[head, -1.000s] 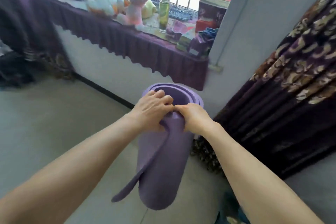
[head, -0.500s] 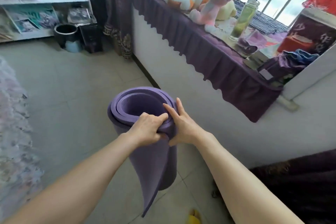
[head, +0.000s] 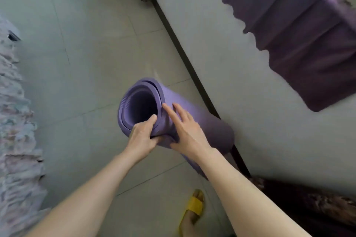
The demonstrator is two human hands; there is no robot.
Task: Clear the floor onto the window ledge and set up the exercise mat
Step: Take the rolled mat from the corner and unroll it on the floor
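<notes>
A rolled purple exercise mat lies tipped over above the grey tiled floor, its open end facing left and up, its far end near the dark baseboard. My left hand grips the rim of the open end, thumb inside the roll. My right hand rests flat on the outer layer with fingers spread, pressing on the mat. The window ledge shows only as its hanging purple cloth at the top right; what lies on the ledge is out of view.
A white wall with a dark baseboard runs diagonally beside the mat. A pale ruffled fabric fills the left edge. A dark patterned curtain lies at the lower right. My foot in a yellow slipper stands below the mat.
The mat has swung from upright to nearly horizontal and lower toward the floor. My right hand has opened flat on its side. The view has tilted down, losing the ledge top.
</notes>
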